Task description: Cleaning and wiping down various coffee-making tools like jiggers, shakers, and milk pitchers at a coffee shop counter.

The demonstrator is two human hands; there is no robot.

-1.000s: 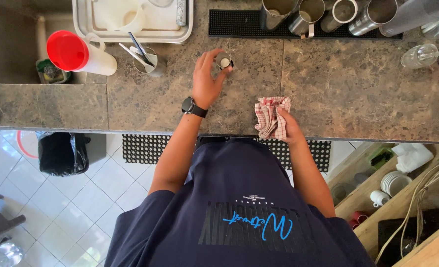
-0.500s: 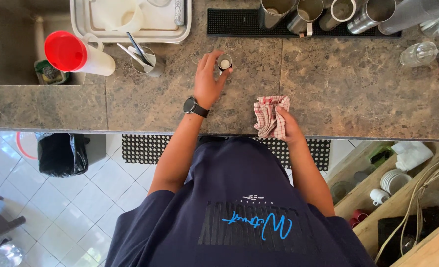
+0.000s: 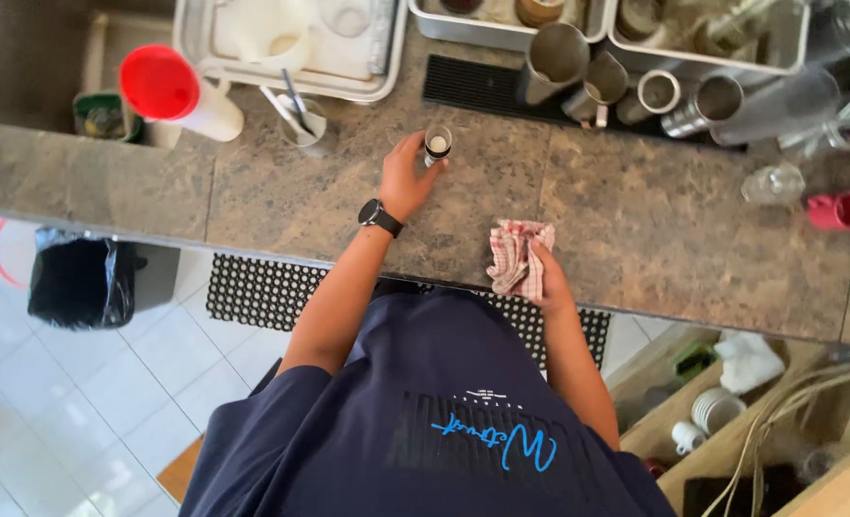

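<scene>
As the view looks straight down from above, the person's own left arm appears on the left of the picture and the right arm on the right. The left hand (image 3: 408, 177) is stretched forward over the stone table (image 3: 655, 230), fingers curled round a small glass (image 3: 437, 146) with pale liquid inside. The glass stands upright on the table, its long axis vertical, open mouth facing the camera. It sits at the far fingertip end of the left hand, slightly toward the person's right, with thumb and fingers touching its side. A black wristwatch (image 3: 374, 215) is on that wrist.

The right hand (image 3: 543, 278) lies nearer the body, at the table's front edge, clenched on a red-and-white checked cloth (image 3: 516, 254) bunched on the surface. Glass and cloth are apart; the left hand is plainly the nearer one to the glass.

Beyond the glass: a black ridged mat (image 3: 487, 86) with metal jugs (image 3: 559, 62), and a cup of utensils (image 3: 305, 124) to the left. A red-lidded white bottle (image 3: 181, 96) lies tilted further left.
</scene>
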